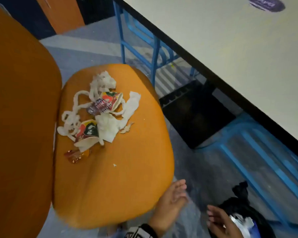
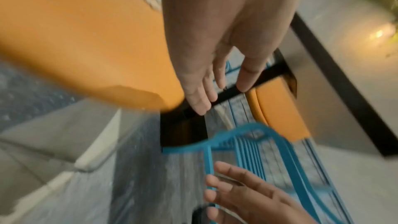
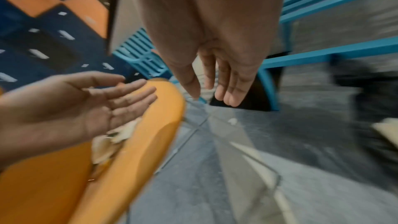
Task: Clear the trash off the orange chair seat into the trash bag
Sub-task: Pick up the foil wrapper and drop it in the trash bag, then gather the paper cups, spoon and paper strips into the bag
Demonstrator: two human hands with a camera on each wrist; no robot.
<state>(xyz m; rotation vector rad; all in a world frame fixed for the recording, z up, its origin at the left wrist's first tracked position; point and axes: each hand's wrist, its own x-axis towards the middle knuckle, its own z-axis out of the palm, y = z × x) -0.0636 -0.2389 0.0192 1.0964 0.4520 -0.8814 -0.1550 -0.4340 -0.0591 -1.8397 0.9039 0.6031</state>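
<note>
The orange chair seat (image 1: 127,169) carries a pile of trash (image 1: 100,110): white tissue strips, two colourful wrappers and a clear orange wrapper (image 1: 76,156). A small white crumb (image 1: 114,165) lies nearer the front. My left hand (image 1: 179,189) hovers open and empty at the seat's front right edge, also seen in the left wrist view (image 2: 221,98) and as a flat palm (image 3: 120,98) over the seat. My right hand (image 1: 213,219) is open and empty beside the black trash bag (image 1: 237,203) on the floor, which holds some white and silver trash. Its fingers (image 3: 228,94) hang straight.
The orange backrest (image 1: 15,109) rises at the left. A white table with a black edge (image 1: 230,54) runs along the right on blue metal frames (image 1: 138,42). A black box (image 1: 196,114) sits under it. Grey floor lies between the chair and the bag.
</note>
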